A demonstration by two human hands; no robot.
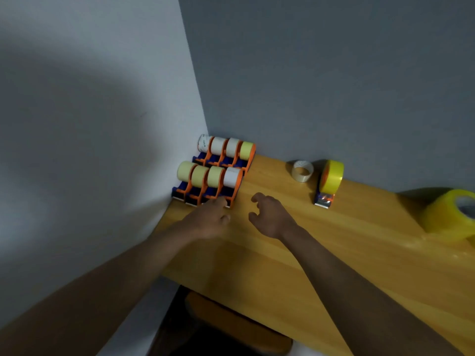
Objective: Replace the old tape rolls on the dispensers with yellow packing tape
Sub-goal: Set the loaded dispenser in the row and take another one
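Two rows of orange and blue tape dispensers stand in the table's far left corner. The front row (205, 187) carries three pale yellow rolls and one white roll (232, 176) at its right end. The back row (226, 150) has white rolls and one yellow roll (246, 150). My left hand (210, 219) reaches to the front of the white-roll dispenser, fingers touching its base. My right hand (270, 215) hovers just right of it, fingers curled apart, holding nothing. A separate dispenser with yellow tape (330, 182) stands farther right.
A nearly used clear tape roll (302, 171) lies by the back wall. A large yellow tape roll (452, 217) sits at the right edge of the wooden table (334, 253). Walls close off the left and back. A stool (236, 327) is below the table's front edge.
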